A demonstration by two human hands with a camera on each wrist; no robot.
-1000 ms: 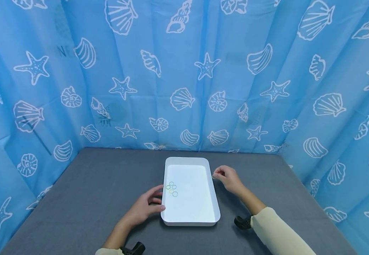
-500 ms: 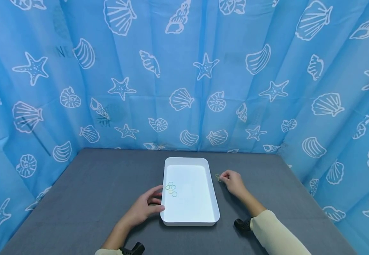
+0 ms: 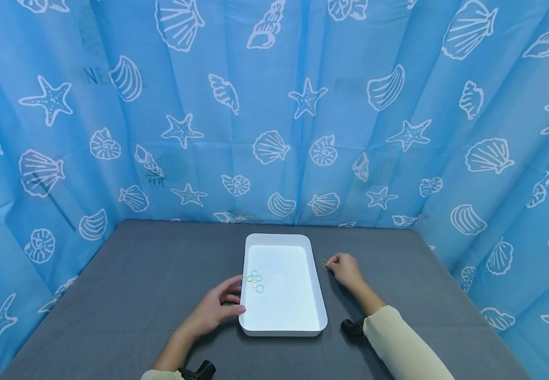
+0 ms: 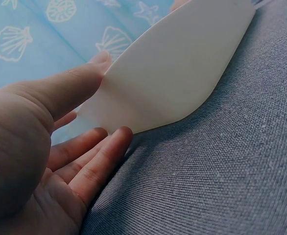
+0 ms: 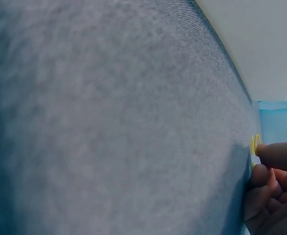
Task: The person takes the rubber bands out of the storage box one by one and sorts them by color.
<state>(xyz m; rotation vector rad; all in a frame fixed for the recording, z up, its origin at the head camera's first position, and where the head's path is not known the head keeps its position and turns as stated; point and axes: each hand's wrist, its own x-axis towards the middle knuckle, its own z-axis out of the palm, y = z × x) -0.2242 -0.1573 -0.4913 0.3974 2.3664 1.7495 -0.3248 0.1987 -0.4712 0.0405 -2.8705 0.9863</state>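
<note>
A white rectangular tray (image 3: 283, 285) lies on the grey cloth. My left hand (image 3: 219, 303) is at its left side, thumb and index fingertips on the rim and the other fingers against the outer wall, also seen on the tray wall (image 4: 168, 73) in the left wrist view. Inside the tray, near its left wall, several small green and yellow rubber bands (image 3: 260, 289) lie in a cluster. Right of the tray, my right hand (image 3: 346, 270) pinches a thin yellow rubber band (image 5: 258, 142) at the cloth. Another yellow loop (image 5: 252, 145) stands beside it.
Grey cloth (image 3: 160, 264) covers the table around the tray. A blue curtain (image 3: 236, 116) with white shells and starfish hangs behind and along both sides. Each wrist wears a black camera mount (image 3: 352, 328).
My right hand has moved right, from beside the tray's right rim to the yellow bands on the cloth. Its forearm has shifted slightly left. The left hand and tray stay put.
</note>
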